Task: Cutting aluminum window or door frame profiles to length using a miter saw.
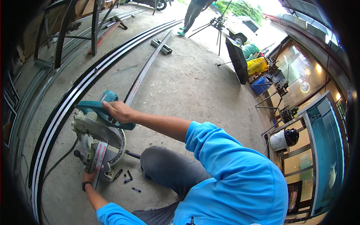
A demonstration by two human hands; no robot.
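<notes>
At left centre of the frame, the right hand wraps around the teal handle of the miter saw. Below, the left hand clasps the metal bar lying in the saw, probably to steady it; a block at upper centre seemingly props its far end.

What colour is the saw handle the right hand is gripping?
Teal: the saw handle shows best in the head view.
</notes>
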